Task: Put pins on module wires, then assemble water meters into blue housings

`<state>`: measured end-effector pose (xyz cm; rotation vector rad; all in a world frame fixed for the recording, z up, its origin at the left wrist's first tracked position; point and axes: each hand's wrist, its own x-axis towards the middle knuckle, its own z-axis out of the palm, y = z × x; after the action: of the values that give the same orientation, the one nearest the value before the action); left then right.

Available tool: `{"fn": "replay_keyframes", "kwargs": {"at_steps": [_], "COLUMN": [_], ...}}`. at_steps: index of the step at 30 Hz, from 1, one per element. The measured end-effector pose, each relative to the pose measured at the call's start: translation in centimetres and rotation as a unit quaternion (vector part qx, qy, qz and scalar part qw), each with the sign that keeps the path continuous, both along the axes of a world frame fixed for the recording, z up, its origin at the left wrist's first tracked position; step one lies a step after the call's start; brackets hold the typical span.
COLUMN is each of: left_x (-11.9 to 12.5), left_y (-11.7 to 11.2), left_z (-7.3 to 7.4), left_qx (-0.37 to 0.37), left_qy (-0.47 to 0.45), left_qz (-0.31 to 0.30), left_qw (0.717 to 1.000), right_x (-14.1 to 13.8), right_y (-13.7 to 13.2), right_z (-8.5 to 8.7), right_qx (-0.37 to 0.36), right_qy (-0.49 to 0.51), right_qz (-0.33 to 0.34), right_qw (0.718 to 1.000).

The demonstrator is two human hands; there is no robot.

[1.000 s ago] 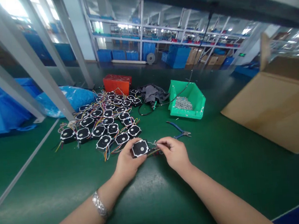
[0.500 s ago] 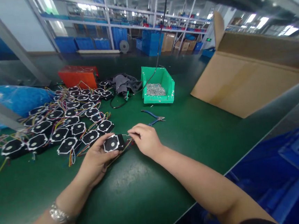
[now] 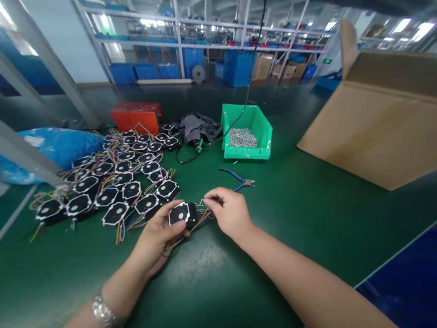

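My left hand (image 3: 158, 240) is closed around a stepper motor (image 3: 179, 215), a square block with a black and white end face. Coloured wires (image 3: 204, 217) trail from its right side, where thin metal screws (image 3: 200, 210) stick out. Just to the right, my right hand (image 3: 228, 211) pinches what looks like a small screw (image 3: 201, 202) between thumb and forefinger. Blue-handled pliers (image 3: 243, 183) lie on the green table beyond that hand. Farther back, a green bin (image 3: 248, 154) holds a heap of small metal screws (image 3: 242, 138).
Many similar motors (image 3: 116, 213) with wires cover the table's left side. Behind them stand a red box (image 3: 137, 118) and a blue bag (image 3: 58, 150). A dark cloth (image 3: 196, 127) lies near a hanging cable (image 3: 250, 69). An open cardboard box (image 3: 376, 135) occupies the right.
The view has shifted, so everything sits farther right and slightly lower. My right hand has drawn a little way back from the motor, and more screws now show at its side.
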<state>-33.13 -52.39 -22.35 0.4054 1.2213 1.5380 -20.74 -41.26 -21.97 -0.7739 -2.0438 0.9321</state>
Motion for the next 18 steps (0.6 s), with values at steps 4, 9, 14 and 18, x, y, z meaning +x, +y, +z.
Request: {"fn": "replay_keyframes", "kwargs": {"at_steps": [4, 9, 14, 18], "left_x": [-0.29, -0.18, -0.20, -0.27], "left_y": [-0.11, -0.31, -0.40, -0.40], "left_z": [-0.10, -0.34, -0.45, -0.40], "left_qx": [0.027, 0.033, 0.036, 0.040], "left_qy": [-0.008, -0.009, -0.035, -0.053], "left_qz": [-0.006, -0.015, -0.014, -0.018], "left_qw": [1.000, 0.999, 0.999, 0.998], "right_x": [-0.15, -0.35, -0.38, -0.19], "right_y": [1.00, 1.27, 1.00, 0.38], "right_z": [-0.11, -0.35, -0.25, 0.30], "right_qx": [-0.107, -0.120, -0.123, -0.078], "right_qy": [0.039, 0.006, 0.003, 0.031], "right_qz": [-0.022, -0.026, -0.021, -0.009], "right_qw": [0.993, 0.992, 0.992, 0.996]}}
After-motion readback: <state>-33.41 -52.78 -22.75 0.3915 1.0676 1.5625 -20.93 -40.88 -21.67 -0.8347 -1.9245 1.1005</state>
